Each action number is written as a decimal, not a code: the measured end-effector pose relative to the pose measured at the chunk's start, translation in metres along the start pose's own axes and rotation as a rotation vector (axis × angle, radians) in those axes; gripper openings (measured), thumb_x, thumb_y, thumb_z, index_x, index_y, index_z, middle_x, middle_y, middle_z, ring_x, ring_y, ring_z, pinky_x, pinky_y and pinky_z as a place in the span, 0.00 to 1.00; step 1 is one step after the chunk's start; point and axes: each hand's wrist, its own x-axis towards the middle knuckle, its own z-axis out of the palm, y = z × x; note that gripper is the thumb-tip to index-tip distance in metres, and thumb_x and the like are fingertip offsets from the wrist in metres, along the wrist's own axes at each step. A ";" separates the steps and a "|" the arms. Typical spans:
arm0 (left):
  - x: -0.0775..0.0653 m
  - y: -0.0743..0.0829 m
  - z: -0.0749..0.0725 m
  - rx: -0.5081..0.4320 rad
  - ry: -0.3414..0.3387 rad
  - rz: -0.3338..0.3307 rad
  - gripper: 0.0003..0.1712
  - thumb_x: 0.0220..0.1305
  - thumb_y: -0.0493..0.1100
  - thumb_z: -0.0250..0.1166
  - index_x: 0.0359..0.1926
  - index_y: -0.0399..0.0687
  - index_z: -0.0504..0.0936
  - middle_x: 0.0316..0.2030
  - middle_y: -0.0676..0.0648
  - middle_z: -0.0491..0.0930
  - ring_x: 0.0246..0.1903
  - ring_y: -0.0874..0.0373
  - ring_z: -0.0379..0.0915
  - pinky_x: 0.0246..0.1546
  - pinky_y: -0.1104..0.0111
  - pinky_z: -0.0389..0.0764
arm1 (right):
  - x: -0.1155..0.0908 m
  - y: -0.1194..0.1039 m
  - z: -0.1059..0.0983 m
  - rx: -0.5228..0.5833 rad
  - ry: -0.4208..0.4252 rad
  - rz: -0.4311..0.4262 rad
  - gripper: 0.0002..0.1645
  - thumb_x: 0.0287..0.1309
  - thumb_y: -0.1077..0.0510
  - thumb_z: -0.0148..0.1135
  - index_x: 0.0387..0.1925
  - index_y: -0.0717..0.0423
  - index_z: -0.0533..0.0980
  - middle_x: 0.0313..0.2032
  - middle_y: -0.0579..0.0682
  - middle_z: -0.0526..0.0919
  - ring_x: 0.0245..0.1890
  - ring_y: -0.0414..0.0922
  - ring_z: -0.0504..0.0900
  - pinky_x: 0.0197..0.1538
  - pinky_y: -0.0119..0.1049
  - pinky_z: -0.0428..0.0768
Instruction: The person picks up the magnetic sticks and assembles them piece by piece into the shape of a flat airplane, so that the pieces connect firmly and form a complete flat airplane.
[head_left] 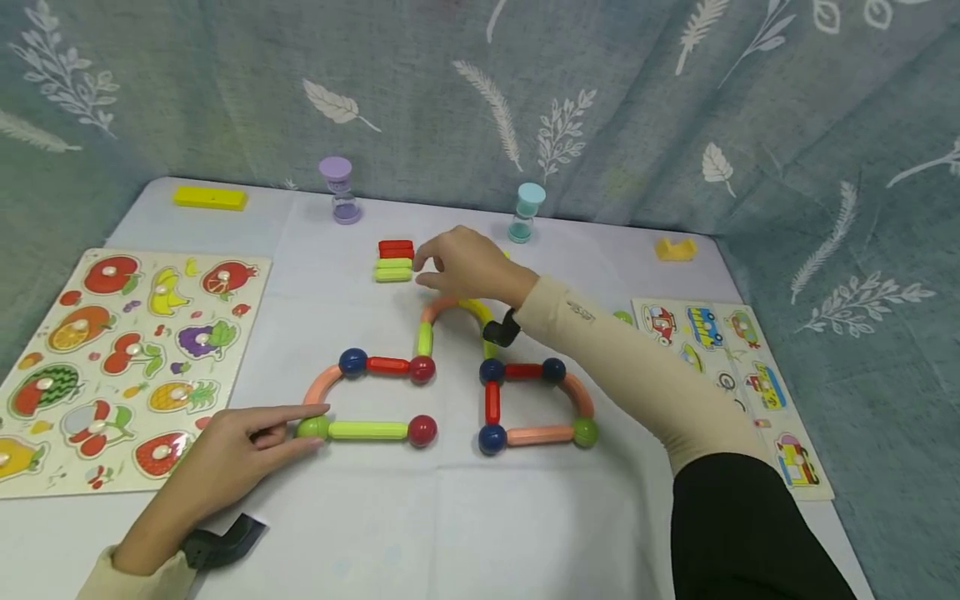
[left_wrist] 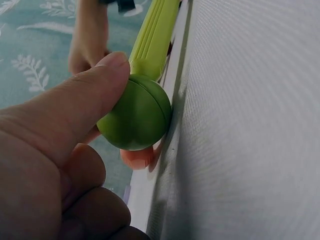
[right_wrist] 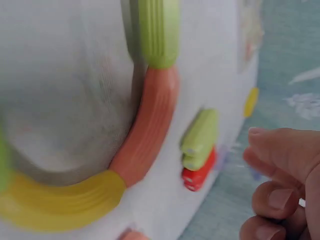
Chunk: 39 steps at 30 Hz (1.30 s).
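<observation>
On the white table lies a shape of magnetic sticks and balls. At its left end, my left hand (head_left: pixel 243 446) pinches a green ball (left_wrist: pixel 137 117) between thumb and index finger. This ball joins a long light-green stick (head_left: pixel 367 431) and an orange curved stick (head_left: pixel 321 383). My right hand (head_left: pixel 472 265) hovers beyond the top arch, thumb and index finger apart with nothing between them. Just left of its fingertips lie short light-green sticks (head_left: pixel 393 275) and red sticks (head_left: pixel 395 246). The arch has an orange curved stick (right_wrist: pixel 150 125) and a yellow curved stick (right_wrist: pixel 65 202).
A fruit puzzle board (head_left: pixel 251 283) lies at the left, a vehicle puzzle board (head_left: pixel 750 358) at the right. Purple (head_left: pixel 337 171) and teal (head_left: pixel 527 200) sand timers stand at the back. A yellow block (head_left: pixel 210 197) and a yellow piece (head_left: pixel 676 249) lie near the back corners.
</observation>
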 end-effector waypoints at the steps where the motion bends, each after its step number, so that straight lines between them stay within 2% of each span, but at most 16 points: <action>1: 0.000 0.000 0.000 0.002 0.003 0.003 0.18 0.47 0.59 0.72 0.43 0.74 0.83 0.12 0.60 0.58 0.14 0.65 0.53 0.15 0.71 0.57 | 0.010 0.000 0.003 -0.008 -0.015 0.010 0.15 0.58 0.46 0.61 0.45 0.43 0.81 0.27 0.41 0.78 0.28 0.39 0.71 0.30 0.30 0.68; 5: 0.001 -0.001 -0.001 0.007 0.010 0.011 0.19 0.47 0.59 0.72 0.43 0.73 0.83 0.12 0.61 0.58 0.15 0.66 0.54 0.16 0.71 0.57 | 0.039 -0.001 0.014 -0.073 -0.046 0.028 0.14 0.58 0.45 0.61 0.45 0.41 0.81 0.34 0.38 0.79 0.32 0.38 0.71 0.33 0.29 0.70; 8: 0.001 -0.001 -0.003 0.011 0.020 0.003 0.19 0.45 0.60 0.72 0.42 0.74 0.82 0.13 0.60 0.57 0.15 0.66 0.53 0.17 0.70 0.57 | 0.050 -0.002 0.022 -0.086 -0.061 0.052 0.13 0.58 0.46 0.61 0.43 0.41 0.81 0.39 0.37 0.79 0.35 0.37 0.71 0.37 0.31 0.71; 12: -0.002 -0.002 -0.001 0.015 0.025 -0.011 0.19 0.44 0.61 0.73 0.40 0.76 0.81 0.13 0.61 0.56 0.15 0.67 0.52 0.16 0.70 0.56 | 0.052 -0.003 0.030 -0.047 -0.097 0.089 0.08 0.56 0.46 0.64 0.37 0.40 0.82 0.39 0.38 0.79 0.38 0.38 0.71 0.41 0.32 0.71; 16: -0.009 -0.003 0.001 0.013 0.016 -0.023 0.18 0.44 0.61 0.73 0.39 0.77 0.81 0.13 0.60 0.56 0.15 0.67 0.52 0.16 0.71 0.55 | 0.049 -0.005 0.035 0.000 -0.134 0.089 0.07 0.54 0.46 0.66 0.34 0.40 0.82 0.39 0.38 0.79 0.39 0.38 0.71 0.41 0.31 0.71; 20: -0.013 -0.004 0.000 0.005 0.019 -0.038 0.18 0.44 0.61 0.73 0.40 0.76 0.81 0.13 0.59 0.56 0.15 0.67 0.51 0.16 0.71 0.54 | 0.050 -0.010 0.038 0.009 -0.136 0.030 0.11 0.53 0.47 0.66 0.40 0.41 0.83 0.40 0.38 0.80 0.40 0.38 0.71 0.42 0.32 0.70; 24: -0.011 -0.005 -0.001 -0.001 0.034 -0.030 0.19 0.44 0.60 0.73 0.40 0.75 0.81 0.13 0.59 0.57 0.15 0.66 0.51 0.16 0.71 0.55 | 0.052 -0.013 0.040 -0.021 -0.172 -0.029 0.12 0.53 0.46 0.66 0.41 0.38 0.82 0.36 0.37 0.79 0.39 0.39 0.70 0.42 0.32 0.69; 27: -0.008 -0.006 -0.001 0.000 0.041 -0.017 0.18 0.44 0.60 0.73 0.40 0.75 0.81 0.13 0.59 0.57 0.15 0.66 0.52 0.16 0.71 0.55 | 0.047 -0.015 0.040 -0.029 -0.214 -0.082 0.12 0.54 0.46 0.66 0.42 0.37 0.82 0.34 0.36 0.79 0.37 0.38 0.71 0.40 0.31 0.69; 31: -0.006 -0.005 -0.002 0.001 0.041 -0.017 0.18 0.44 0.60 0.73 0.40 0.76 0.81 0.13 0.59 0.57 0.15 0.66 0.52 0.16 0.71 0.55 | 0.032 -0.016 0.029 0.012 -0.175 -0.187 0.13 0.55 0.46 0.65 0.44 0.37 0.82 0.28 0.38 0.78 0.29 0.37 0.72 0.34 0.30 0.69; 35: -0.003 -0.003 -0.003 0.004 0.031 -0.023 0.19 0.44 0.60 0.73 0.40 0.75 0.81 0.13 0.58 0.57 0.15 0.66 0.52 0.16 0.71 0.55 | 0.006 -0.010 0.018 0.161 -0.109 -0.257 0.13 0.54 0.47 0.66 0.43 0.39 0.82 0.18 0.42 0.73 0.21 0.38 0.70 0.28 0.30 0.67; 39: -0.001 -0.002 -0.003 0.009 0.023 -0.019 0.18 0.44 0.60 0.73 0.40 0.75 0.81 0.13 0.58 0.57 0.15 0.66 0.52 0.16 0.70 0.55 | -0.023 -0.003 0.017 0.288 -0.067 -0.300 0.13 0.53 0.48 0.68 0.42 0.41 0.82 0.16 0.43 0.69 0.18 0.38 0.65 0.26 0.31 0.64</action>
